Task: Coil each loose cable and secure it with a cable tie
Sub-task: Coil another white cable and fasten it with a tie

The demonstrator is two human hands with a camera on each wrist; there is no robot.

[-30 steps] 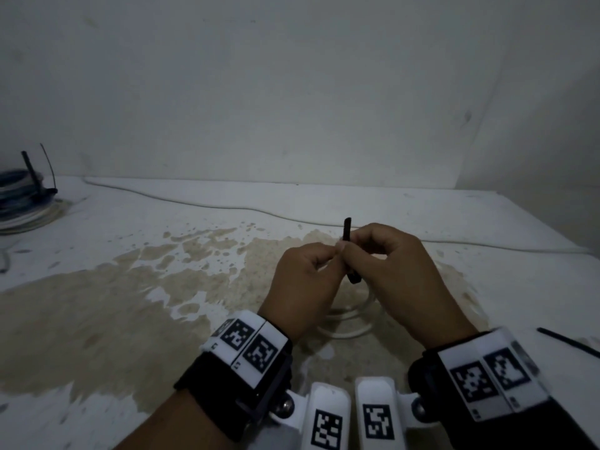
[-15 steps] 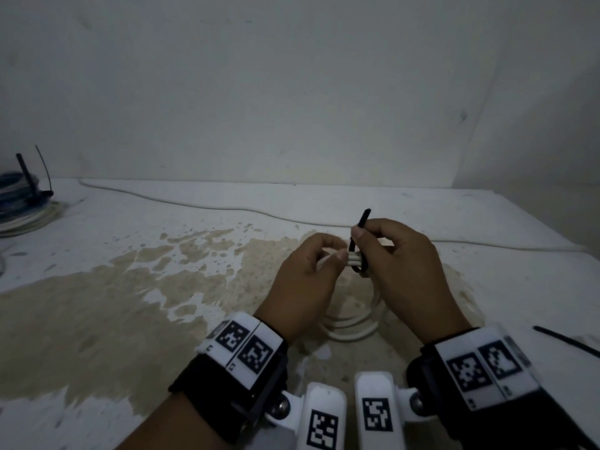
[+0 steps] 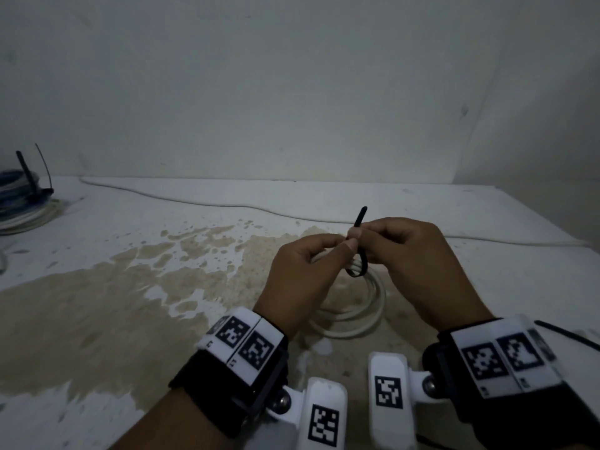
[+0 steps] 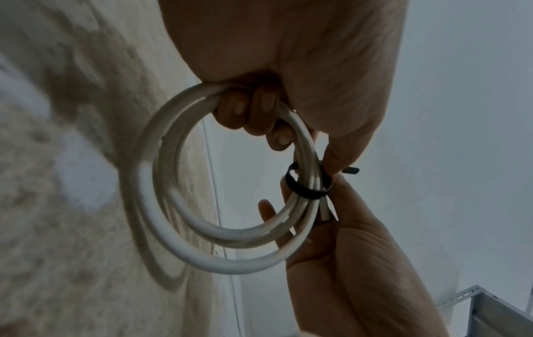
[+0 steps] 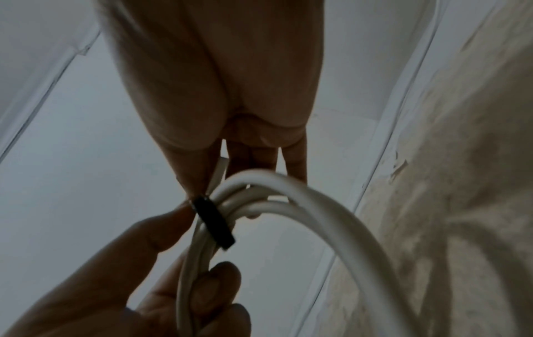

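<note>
A white cable coil (image 3: 357, 319) hangs between both hands above the stained table (image 3: 97, 303). A black cable tie (image 3: 357, 271) loops round its strands, and its tail sticks up, leaning right. My left hand (image 3: 345, 245) curls its fingers (image 4: 253, 114) round the coil (image 4: 179, 228) and its thumb presses at the cable tie (image 4: 303, 187). My right hand (image 3: 357, 237) pinches the tie where the tail leaves the loop. From the right wrist, the tie (image 5: 213, 223) wraps the coil strands (image 5: 317, 216) loosely.
A long loose white cable (image 3: 227, 206) runs along the back of the table. Tied blue and white coils (image 3: 19, 203) sit at the far left. A spare black tie (image 3: 565, 336) lies at the right. A metal shelf (image 4: 490, 307) stands nearby.
Both hands rose slightly with the coil. The tie's tail, upright before, now leans right, and the loop round the strands has come into view below the fingers.
</note>
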